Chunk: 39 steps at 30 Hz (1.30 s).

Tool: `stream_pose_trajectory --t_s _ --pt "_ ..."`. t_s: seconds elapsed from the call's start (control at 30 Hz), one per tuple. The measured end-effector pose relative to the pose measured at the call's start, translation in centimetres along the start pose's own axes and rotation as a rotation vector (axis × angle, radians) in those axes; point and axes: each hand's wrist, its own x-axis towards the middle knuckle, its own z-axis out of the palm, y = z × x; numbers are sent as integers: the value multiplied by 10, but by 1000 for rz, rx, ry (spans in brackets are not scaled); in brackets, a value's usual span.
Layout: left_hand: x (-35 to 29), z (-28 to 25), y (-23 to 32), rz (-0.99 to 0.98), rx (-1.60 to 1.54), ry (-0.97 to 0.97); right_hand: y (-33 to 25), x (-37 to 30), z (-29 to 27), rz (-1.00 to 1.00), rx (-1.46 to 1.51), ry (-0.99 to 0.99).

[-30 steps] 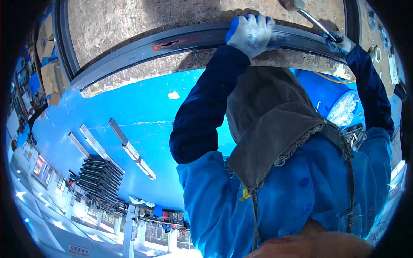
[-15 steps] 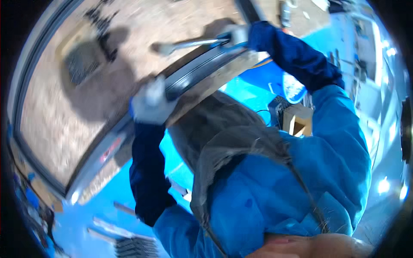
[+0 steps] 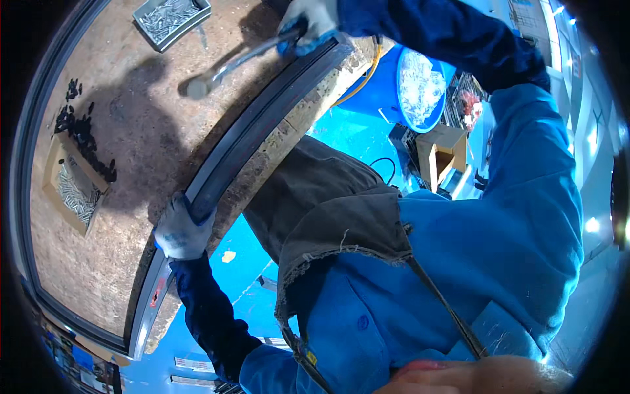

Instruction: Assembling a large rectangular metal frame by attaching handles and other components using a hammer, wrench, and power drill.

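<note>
In my right hand (image 3: pixel 312 25), gloved in white and blue, is a hammer (image 3: pixel 226 69) with a metal shaft. Its rounded head points left over the workbench, inside the outline of a large dark frame (image 3: pixel 252 121). My left hand (image 3: pixel 184 230), in the same kind of glove, is wrapped round the frame's near side, just above a red mark (image 3: pixel 157 292). This side of the frame lies along the bench's near edge. The hammer head appears apart from the frame.
On the brown workbench (image 3: pixel 79 276) are a grey tray of metal fasteners (image 3: pixel 169 20), a cardboard box of fasteners (image 3: pixel 79 194) and scattered small black pieces (image 3: pixel 82 128). Beyond the bench edge stand a blue bin (image 3: pixel 400 98) and an open carton (image 3: pixel 441 154).
The view has shifted, bringing the grey tray and the fastener box into clear sight. The hammer stays in my right hand, and my left hand still grips the frame.
</note>
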Motion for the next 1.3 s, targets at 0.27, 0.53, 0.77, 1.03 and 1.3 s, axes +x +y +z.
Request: stream_pose_trajectory --t_s 0.27,0.53,0.77,1.03,1.3 --pt "-10 0 -21 65 -250 -49 -3 -63 -12 214 133 190" --pt "4 1 -43 -83 -620 -344 -55 -132 29 180 -198 594" --pt "-6 -5 -41 -157 -476 -319 -51 -159 76 335 -505 649" --pt "-16 15 -46 -79 -267 -181 -46 -166 117 520 -659 683" --pt "-12 16 -20 26 -241 48 -112 -131 140 427 -812 737"
